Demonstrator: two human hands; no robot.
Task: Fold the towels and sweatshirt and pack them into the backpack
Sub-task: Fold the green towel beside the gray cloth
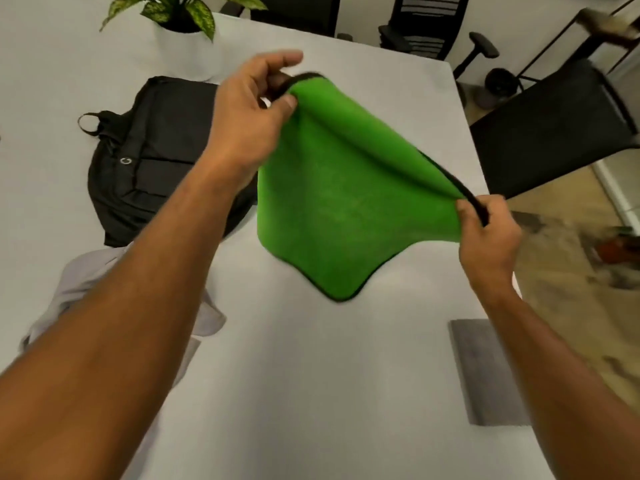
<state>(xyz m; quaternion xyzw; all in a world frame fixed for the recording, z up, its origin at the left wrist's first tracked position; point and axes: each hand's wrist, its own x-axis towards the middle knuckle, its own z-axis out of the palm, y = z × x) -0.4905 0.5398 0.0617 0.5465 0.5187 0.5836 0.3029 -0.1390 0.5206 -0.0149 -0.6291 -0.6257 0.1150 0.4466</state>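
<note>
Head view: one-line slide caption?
Left hand and right hand hold a green towel by two corners above the table.

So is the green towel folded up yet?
Not neatly. The green towel hangs doubled between the left hand and right hand, above the table.

— Where's the backpack [152,157]?
— On the table [311,375], left, behind the sweatshirt [83,282].
— And the towel [346,209]?
— Held above the table, right of the backpack; a plant [173,15] stands behind.
</note>
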